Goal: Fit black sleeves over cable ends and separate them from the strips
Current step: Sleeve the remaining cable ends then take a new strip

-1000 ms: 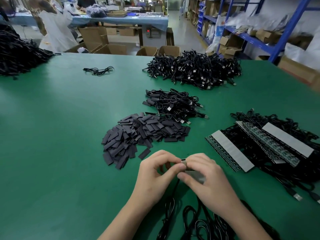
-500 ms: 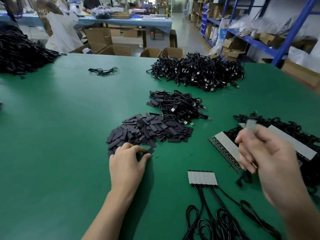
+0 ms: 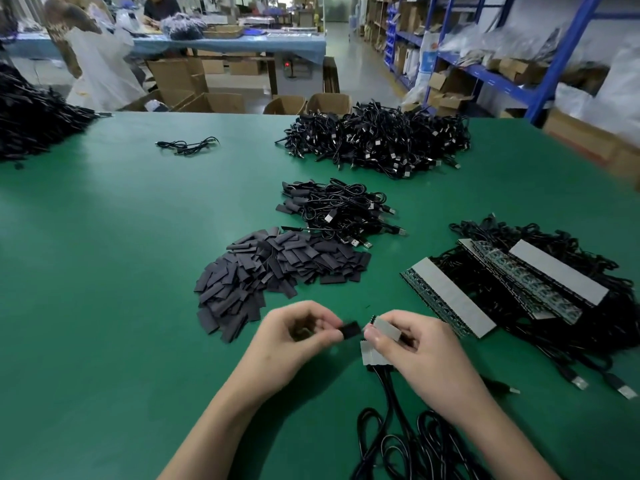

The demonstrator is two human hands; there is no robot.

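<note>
My left hand (image 3: 294,336) pinches a small black sleeve (image 3: 350,329) between thumb and fingers, its open end pointing right. My right hand (image 3: 412,344) grips a short grey strip (image 3: 388,328) of cable ends, tilted up off the green table (image 3: 104,289). The sleeve sits just left of the strip's end, nearly touching. Black cables (image 3: 391,441) run from the strip down toward me. A heap of loose black sleeves (image 3: 273,271) lies just beyond my hands.
Long grey strips with attached cables (image 3: 450,299) are stacked at the right. A small pile of sleeved cables (image 3: 343,209) lies behind the sleeve heap, a bigger cable pile (image 3: 377,140) farther back, another (image 3: 31,119) at far left. Cardboard boxes and blue shelving stand beyond the table.
My left hand left the sleeve heap with one sleeve. My right hand came back from the right and lifted the short strip off the table. Both hands now meet at the centre.
</note>
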